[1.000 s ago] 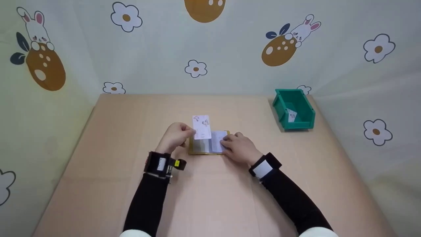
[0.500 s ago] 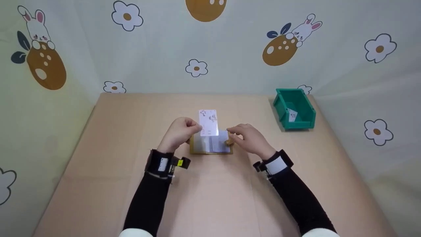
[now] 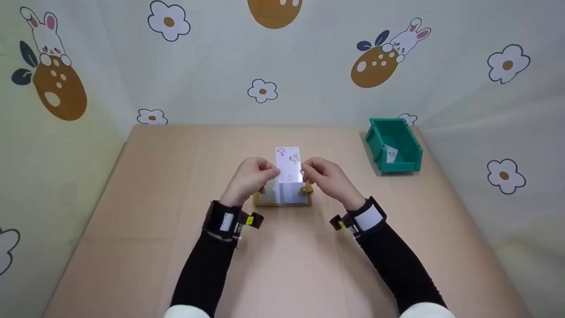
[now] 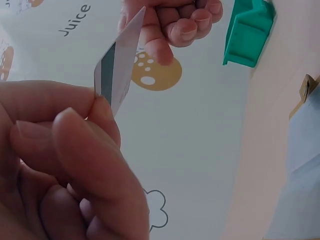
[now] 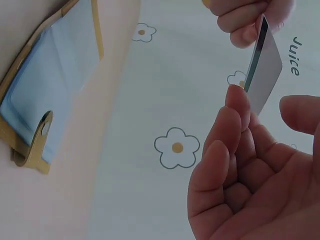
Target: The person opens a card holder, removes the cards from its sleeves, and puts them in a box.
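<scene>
Thumb and fingers of my left hand pinch the left edge of a white printed card. A dark stripe runs along the card's back in the left wrist view. My right hand is at the card's opposite edge, fingertips right at it and the thumb standing apart in the right wrist view. Below the card, a yellow-brown card holder lies spread on the table, its clear sleeves showing. Its snap strap sticks up at the right side.
A green bin stands at the table's back right, with a white printed card inside. The wooden-toned table meets a patterned curtain at the back and sides.
My left hand has carried the card right and slightly away from me. My right hand has left the holder's sleeve and come up to the card's right edge. The strap now shows.
</scene>
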Available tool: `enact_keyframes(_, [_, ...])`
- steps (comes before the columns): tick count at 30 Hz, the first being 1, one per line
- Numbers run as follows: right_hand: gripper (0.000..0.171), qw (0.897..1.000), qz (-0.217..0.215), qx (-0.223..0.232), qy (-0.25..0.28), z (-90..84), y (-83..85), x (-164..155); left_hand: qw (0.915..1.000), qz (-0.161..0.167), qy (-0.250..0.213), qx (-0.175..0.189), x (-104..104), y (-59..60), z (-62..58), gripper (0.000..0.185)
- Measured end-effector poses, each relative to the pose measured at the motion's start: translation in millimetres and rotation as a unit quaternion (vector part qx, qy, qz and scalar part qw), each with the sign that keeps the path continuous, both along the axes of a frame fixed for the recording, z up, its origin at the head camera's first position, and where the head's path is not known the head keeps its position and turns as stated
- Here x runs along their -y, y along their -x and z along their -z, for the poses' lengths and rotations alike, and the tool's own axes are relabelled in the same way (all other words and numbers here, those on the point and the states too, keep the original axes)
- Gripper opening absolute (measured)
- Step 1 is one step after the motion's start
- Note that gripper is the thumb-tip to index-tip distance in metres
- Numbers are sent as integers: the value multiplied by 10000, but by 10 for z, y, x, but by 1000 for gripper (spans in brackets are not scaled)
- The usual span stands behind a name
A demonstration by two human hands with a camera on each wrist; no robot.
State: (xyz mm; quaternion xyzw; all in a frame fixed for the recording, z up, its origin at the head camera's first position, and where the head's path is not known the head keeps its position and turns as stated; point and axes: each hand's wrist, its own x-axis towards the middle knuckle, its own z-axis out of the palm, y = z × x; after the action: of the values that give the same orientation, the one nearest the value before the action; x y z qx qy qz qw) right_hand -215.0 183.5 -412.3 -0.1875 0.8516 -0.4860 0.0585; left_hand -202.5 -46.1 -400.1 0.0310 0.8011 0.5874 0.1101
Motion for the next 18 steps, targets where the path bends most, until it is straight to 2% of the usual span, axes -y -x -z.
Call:
enact_keyframes(7, [18,9977,402,334,433,40,-14,56,9999,125,53,61,-67,-3,36,14])
enact_keyframes(14, [16,9960,486,483,574,71,3,39,10000,29,63,16,-121,3,90,14])
enact_keyframes(16, [16,9956,487,473,639,74,16,26,10000,16,19,-60,-137,6,100,14])
enact_keyframes(18, [16,9955,492,417,695,64,26,6,9996,-12,-6,-286,-149,6,104,14])
